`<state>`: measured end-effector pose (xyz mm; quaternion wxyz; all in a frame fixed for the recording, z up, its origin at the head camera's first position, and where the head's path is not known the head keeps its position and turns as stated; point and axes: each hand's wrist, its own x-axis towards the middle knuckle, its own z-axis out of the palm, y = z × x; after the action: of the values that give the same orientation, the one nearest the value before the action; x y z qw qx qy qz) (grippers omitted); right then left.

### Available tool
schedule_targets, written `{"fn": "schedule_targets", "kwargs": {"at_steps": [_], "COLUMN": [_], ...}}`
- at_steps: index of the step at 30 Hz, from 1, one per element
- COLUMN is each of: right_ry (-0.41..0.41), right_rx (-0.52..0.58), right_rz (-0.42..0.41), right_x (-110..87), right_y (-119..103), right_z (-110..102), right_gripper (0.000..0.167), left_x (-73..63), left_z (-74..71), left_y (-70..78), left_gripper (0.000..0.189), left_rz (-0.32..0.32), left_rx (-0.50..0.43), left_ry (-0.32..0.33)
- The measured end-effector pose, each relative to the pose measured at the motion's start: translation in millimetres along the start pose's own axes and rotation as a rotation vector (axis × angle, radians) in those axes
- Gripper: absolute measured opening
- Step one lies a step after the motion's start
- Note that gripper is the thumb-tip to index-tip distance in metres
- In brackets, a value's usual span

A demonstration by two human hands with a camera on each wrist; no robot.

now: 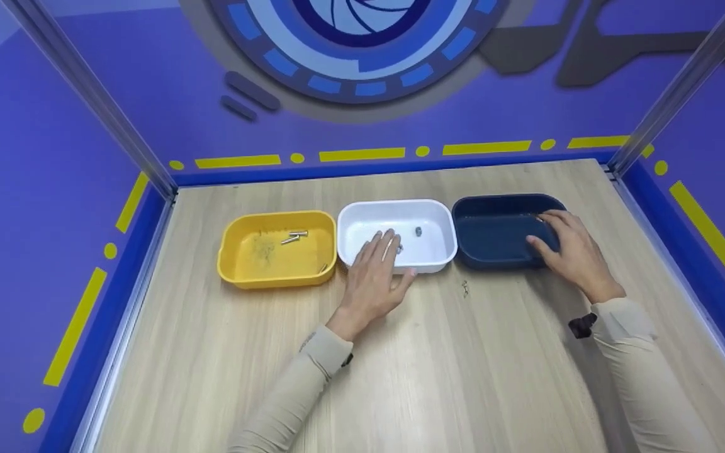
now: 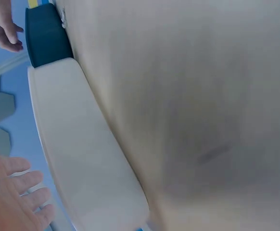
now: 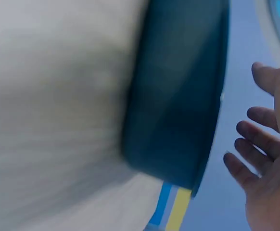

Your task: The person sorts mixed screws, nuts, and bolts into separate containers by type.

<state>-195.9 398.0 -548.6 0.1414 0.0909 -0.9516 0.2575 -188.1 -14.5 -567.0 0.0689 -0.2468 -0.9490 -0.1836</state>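
My left hand reaches over the near rim of a white bin, its fingers extended and nothing seen in them. Inside that bin lie small metal pieces, one dark grey piece and another close to the fingertips, partly hidden; they look like nuts. Over the right end of a dark blue bin hovers my right hand, thumb apart from loosely bent fingers. The right wrist view shows no object in that hand. The dark bin's right end is partly covered by it.
A yellow bin at the left holds several shiny metal pins or bolts and dark specks. A small metal piece lies on the wooden table before the dark bin. Blue-purple panels wall the table's back and sides.
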Motion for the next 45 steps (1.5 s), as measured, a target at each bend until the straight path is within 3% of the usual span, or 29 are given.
{"fn": "schedule_targets", "kwargs": {"at_steps": [7, 18, 30, 34, 38, 45], "right_ry": [-0.025, -0.086, -0.217, -0.220, -0.218, -0.222], "right_rx": [-0.026, -0.038, -0.114, -0.105, -0.102, -0.118], "right_rz": [-0.015, 0.075, 0.153, 0.179, 0.189, 0.171], "right_x": [-6.5, -21.2, -29.0, -30.9, -30.7, -29.0], "right_y": [19, 40, 58, 58, 59, 57], "right_z": [-1, -5, -3, -2, -1, 0], "right_gripper": [0.066, 0.085, 0.101, 0.103, 0.104, 0.104], "left_x": [-1.3, -1.8, 1.0, 2.8, 5.4, 12.3], "left_z": [11.1, 24.1, 39.4, 43.3, 47.4, 57.1], "left_y": [19.5, 48.6, 70.0, 72.1, 73.0, 77.1], "left_gripper": [0.074, 0.064, 0.053, 0.047, 0.044, 0.033], "left_rz": [0.074, 0.212, 0.296, 0.290, 0.245, 0.164], "left_rx": [0.004, 0.012, -0.075, -0.133, -0.166, -0.139], "left_ry": [0.062, 0.146, 0.146, 0.106, 0.001, -0.127]}}
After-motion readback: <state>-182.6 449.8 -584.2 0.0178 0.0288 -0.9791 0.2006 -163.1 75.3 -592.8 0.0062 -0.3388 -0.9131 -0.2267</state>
